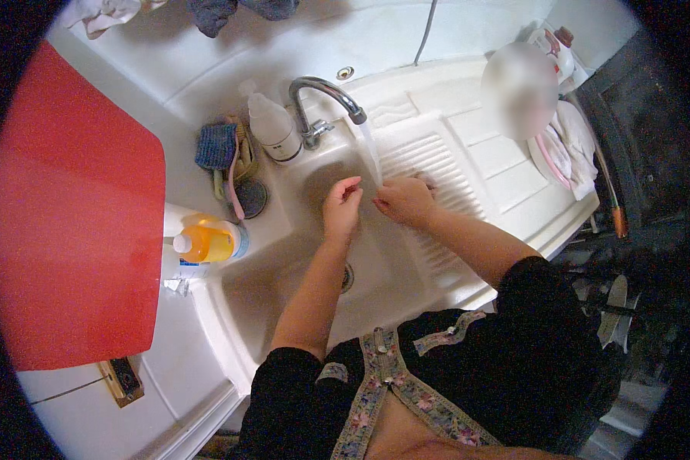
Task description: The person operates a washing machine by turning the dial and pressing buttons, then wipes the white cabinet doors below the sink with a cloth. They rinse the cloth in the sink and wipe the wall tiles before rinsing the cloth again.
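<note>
My left hand (342, 204) is over the sink basin (374, 253), its fingers loosely curled and a small gap between thumb and fingertips. No object shows in it. Close to its right is my right hand (407, 200), back up and fingers bent inward; its palm is hidden. The hands are apart. A stream of water (371, 150) runs from the curved chrome faucet (326, 86) and comes down at the right hand's fingers. Below the hands, a metal drain (348, 278) is partly covered by my left forearm.
A pump bottle (273, 125), a blue scrubber (215, 146), a pink-handled brush (234, 187) and an orange liquid bottle (210, 242) stand left of the basin. A large red panel (86, 218) rises at far left. Right lie a ribbed washboard (437, 164) and white cloth (575, 144).
</note>
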The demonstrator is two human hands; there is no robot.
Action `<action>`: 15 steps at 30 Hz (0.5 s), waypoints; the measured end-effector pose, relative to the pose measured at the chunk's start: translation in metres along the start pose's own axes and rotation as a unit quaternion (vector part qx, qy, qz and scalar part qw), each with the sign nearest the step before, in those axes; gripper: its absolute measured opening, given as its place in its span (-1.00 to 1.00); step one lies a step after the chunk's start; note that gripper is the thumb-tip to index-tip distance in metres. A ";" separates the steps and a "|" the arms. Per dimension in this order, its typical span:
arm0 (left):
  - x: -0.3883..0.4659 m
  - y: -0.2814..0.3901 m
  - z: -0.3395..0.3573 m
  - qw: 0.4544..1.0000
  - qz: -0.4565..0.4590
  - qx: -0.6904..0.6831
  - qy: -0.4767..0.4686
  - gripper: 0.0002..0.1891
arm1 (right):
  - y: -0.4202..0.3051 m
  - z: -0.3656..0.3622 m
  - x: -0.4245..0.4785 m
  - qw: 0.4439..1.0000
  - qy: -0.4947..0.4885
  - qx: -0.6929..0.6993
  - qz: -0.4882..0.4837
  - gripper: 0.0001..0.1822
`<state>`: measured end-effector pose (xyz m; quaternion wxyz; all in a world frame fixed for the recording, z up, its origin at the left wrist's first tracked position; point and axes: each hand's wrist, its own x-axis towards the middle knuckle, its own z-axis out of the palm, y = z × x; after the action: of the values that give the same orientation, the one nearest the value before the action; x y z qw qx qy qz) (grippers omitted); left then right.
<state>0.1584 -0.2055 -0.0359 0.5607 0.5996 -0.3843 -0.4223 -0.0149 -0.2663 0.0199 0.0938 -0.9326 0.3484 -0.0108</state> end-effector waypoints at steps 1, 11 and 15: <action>0.001 0.001 0.003 1.000 -0.008 -0.008 0.000 -0.72 | 0.009 0.007 0.014 0.999 0.014 0.006 0.033 -0.70; 0.044 0.016 0.011 0.997 0.046 -0.050 -0.020 -0.53 | 0.014 -0.030 0.107 0.689 0.163 0.688 0.158 -0.69; 0.062 0.058 0.017 0.990 0.039 -0.096 -0.098 -0.57 | 0.073 -0.063 0.081 0.798 0.211 0.541 0.162 -0.69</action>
<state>0.1646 -0.2737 0.0169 0.5917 0.4831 -0.4179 -0.4917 -0.0061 -0.3842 0.0644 0.5077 -0.6344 0.4430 -0.3788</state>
